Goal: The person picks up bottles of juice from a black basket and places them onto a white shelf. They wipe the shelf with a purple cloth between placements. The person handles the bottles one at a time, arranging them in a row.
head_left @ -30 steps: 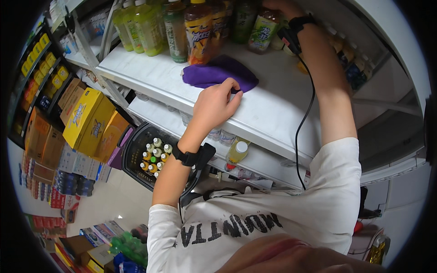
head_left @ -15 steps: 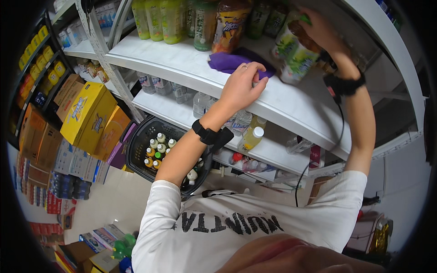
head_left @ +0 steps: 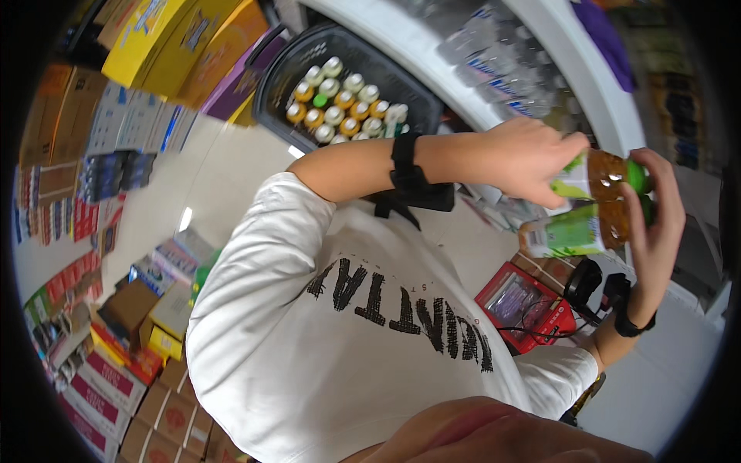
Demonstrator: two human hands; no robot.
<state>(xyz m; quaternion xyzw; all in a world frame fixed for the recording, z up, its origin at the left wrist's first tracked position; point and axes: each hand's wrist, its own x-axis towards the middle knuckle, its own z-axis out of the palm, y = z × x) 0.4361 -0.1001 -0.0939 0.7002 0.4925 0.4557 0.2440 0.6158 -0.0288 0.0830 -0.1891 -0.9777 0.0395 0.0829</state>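
Two bottles of amber tea with green-and-white labels and green caps are held tilted on their sides, off the shelf. My right hand (head_left: 658, 212) is closed round their necks and caps, gripping both the upper tea bottle (head_left: 606, 171) and the lower tea bottle (head_left: 567, 231). From the other side my left hand (head_left: 532, 160) closes on the lower part of the upper bottle; some of its fingers are hidden. On the shelf above lies a purple cloth (head_left: 603, 42), touched by neither hand.
A black basket (head_left: 266, 100) holding several capped bottles (head_left: 347, 100) stands on the floor, left of the shelf (head_left: 532, 15). Clear bottles (head_left: 494, 65) fill the lower shelf. A red box (head_left: 525, 305) sits below my right arm. Stacked cartons (head_left: 166, 46) line the left side.
Both tea bottles have come off the upper shelf, down toward my body, in my right hand. My left hand has left the purple cloth and taken hold of one bottle. The view has turned.
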